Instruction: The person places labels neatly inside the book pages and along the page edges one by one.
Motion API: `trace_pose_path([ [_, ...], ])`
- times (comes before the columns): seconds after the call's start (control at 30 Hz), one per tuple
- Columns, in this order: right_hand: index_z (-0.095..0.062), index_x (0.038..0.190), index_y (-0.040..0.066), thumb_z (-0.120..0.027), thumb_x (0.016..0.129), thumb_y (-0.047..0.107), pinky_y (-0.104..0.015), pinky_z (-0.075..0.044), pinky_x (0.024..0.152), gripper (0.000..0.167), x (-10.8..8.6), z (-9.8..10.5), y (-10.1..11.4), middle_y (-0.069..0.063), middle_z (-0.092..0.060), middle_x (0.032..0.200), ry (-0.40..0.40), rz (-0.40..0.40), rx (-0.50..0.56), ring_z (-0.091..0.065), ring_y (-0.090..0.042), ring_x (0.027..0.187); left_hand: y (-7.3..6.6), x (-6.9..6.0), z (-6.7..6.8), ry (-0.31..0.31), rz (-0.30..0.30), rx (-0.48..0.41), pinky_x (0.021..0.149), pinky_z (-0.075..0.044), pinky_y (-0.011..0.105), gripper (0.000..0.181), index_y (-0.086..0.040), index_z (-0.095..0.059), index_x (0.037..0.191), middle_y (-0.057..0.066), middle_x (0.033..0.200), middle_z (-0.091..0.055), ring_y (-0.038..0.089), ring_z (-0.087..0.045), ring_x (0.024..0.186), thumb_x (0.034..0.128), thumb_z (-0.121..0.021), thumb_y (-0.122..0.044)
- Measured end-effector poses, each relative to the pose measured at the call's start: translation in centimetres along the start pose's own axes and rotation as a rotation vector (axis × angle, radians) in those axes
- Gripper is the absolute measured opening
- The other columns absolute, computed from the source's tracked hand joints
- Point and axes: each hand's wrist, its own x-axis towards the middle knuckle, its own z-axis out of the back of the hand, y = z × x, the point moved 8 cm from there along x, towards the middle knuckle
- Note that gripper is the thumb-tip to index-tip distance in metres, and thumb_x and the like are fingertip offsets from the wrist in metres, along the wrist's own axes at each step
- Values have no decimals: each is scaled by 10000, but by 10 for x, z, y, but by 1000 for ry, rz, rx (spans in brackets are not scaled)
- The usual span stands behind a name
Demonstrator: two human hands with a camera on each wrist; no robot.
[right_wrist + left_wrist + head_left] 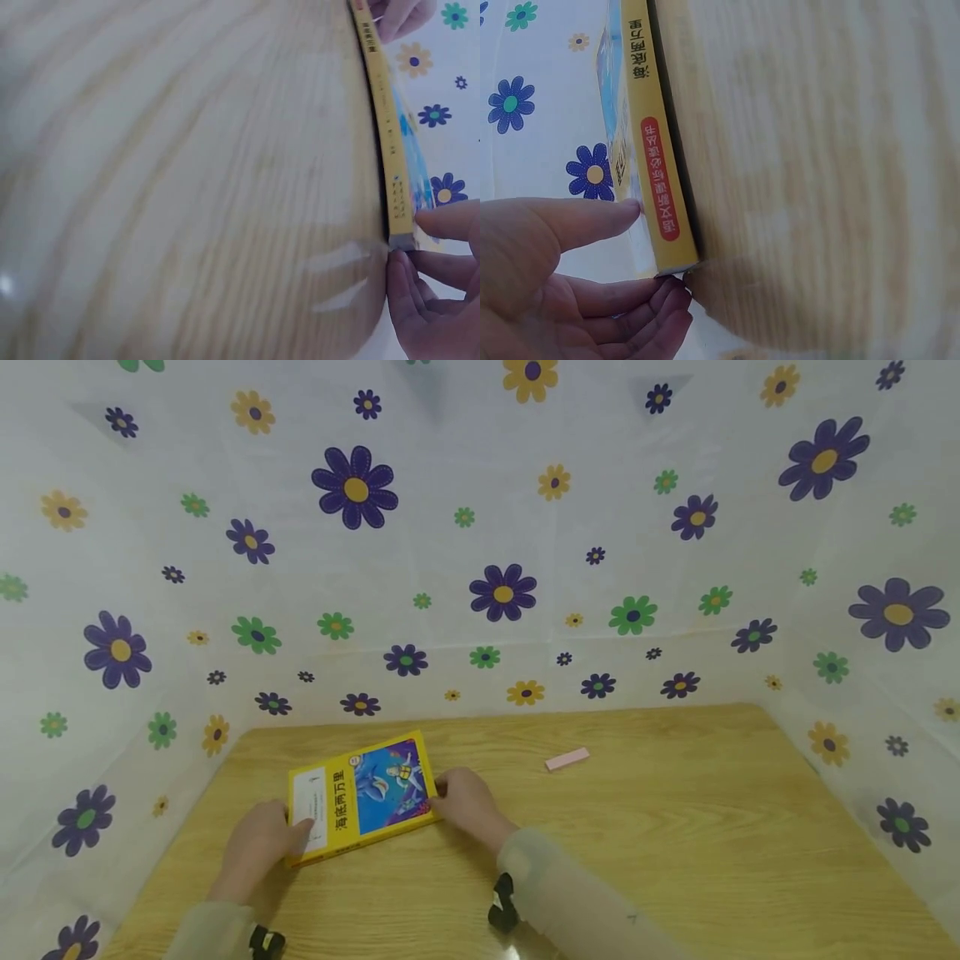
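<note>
- Left hand: clamped on the left end of the yellow book, thumb over the white panel of the cover. Left wrist view shows the fingers bent at the short edge, near the corner by the spine.
- Reason (judged): thumb above and fingers at the edge make a pinch across the thickness, leaving most of the cover uncovered.
- Yellow book: between the two hands, cover up, spine towards the person, right end set farther away than the left. Slant probably follows the right hand's longer reach. Whether its underside is flat on the wooden tabletop or slightly raised: cannot tell.
- Right hand: clamped on the opposite short end, beside the cover picture. Right wrist view: thumb at the cover's edge, fingers against the end, again near the spine corner.
- Reason (judged): holding both ends shares the weight and checks any swivel.
- Pink block: lies on the tabletop right of and beyond the right hand, apart from it, outside either grip.
</note>
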Motion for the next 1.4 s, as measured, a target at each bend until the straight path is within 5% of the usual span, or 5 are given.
trace_pose_path([
  [0.47, -798, 1104, -2, -857, 895, 108, -302, -632, 802, 244, -7, 6, -1, -103, -801, 1027, -53, -117, 193, -711, -175, 900, 6, -3, 8, -41, -28, -96, 601, -406, 293, 336, 69, -640, 967, 140, 826, -636, 229, -542, 725, 1012, -667, -262],
  [0.8, -740, 1202, -83, -851, 871, 26, -297, -657, 786, 366, -11, 2, -7, -164, -800, 1044, -14, -175, 404, -753, -183, 878, 5, 0, 16, -117, -39, -111, 767, -559, 442, 496, 198, -605, 1255, 364, 1190, -670, 361, -632, 931, 972, -717, -194],
  [0.97, -744, 1204, -69, -834, 879, 7, -304, -665, 773, 346, -13, 4, -9, -187, -800, 1057, -13, -186, 485, -764, -192, 844, 6, -1, 18, -148, -55, -151, 812, -565, 505, 467, 191, -627, 1232, 357, 1177, -680, 397, -643, 969, 951, -740, -164],
  [1.17, -749, 1183, -40, -844, 870, 15, -292, -663, 762, 331, -14, 7, -13, -159, -798, 1041, -20, -196, 473, -759, -181, 838, 5, -1, 17, -154, -55, -214, 775, -568, 438, 434, 180, -648, 1223, 317, 1120, -708, 359, -657, 954, 948, -749, -141],
  [1.4, -723, 1151, -48, -842, 853, -16, -320, -664, 792, 322, -18, 10, -18, -156, -783, 1031, -16, -206, 483, -740, -210, 902, -2, 1, 16, -159, -85, -206, 843, -581, 497, 470, 179, -640, 1266, 320, 1152, -718, 383, -678, 1000, 946, -753, -148],
])
